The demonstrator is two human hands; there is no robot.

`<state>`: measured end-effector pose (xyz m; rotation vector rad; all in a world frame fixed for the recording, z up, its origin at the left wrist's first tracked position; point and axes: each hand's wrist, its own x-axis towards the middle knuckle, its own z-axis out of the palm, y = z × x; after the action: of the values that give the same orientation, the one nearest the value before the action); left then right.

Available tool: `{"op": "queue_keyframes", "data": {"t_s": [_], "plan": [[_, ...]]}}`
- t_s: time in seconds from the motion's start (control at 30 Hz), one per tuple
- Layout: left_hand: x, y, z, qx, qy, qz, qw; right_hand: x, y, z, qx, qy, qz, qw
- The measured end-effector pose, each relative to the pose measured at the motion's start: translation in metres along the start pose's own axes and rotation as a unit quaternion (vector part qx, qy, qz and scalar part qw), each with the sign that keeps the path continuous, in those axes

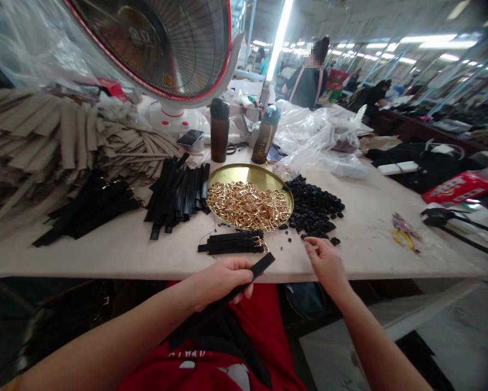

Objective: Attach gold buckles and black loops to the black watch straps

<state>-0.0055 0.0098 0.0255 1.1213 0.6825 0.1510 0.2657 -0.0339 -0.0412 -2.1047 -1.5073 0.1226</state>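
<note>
My left hand [235,277] is closed around a flat black strap [264,264], whose end points up and to the right over the table's front edge. At the near edge of a heap of small black pieces [315,203], my right hand [325,260] has its fingers pinched on one small black piece [303,237]. Gold metal buckles or clasps fill a round gold tray [244,169] left of the heap. In front of the tray lies a short stack of black straps [229,243] with gold fittings at the right end.
Black straps [182,190] and a bundle with gold fittings [93,209] lie left of the tray, near beige strips [36,125]. A fan [158,49] and two bottles [220,130] stand behind. Yellow-handled pliers [404,236] lie right, near a red package [463,184]. Someone stands beyond.
</note>
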Motion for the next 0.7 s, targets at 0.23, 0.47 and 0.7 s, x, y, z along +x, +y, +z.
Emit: {"op": "queue_keyframes", "data": {"t_s": [0.23, 0.47, 0.7], "plan": [[0.019, -0.007, -0.002, -0.088, 0.016, -0.070, 0.994, 0.042, 0.018, 0.013, -0.221, -0.070, -0.043, 0.972], [0.033, -0.008, -0.011, -0.111, 0.012, -0.098, 0.989, 0.037, 0.016, 0.013, -0.178, -0.074, -0.006, 0.981], [0.026, -0.012, -0.011, -0.066, 0.004, -0.056, 0.996, 0.009, -0.024, 0.009, 0.246, -0.114, 0.165, 0.948]]}}
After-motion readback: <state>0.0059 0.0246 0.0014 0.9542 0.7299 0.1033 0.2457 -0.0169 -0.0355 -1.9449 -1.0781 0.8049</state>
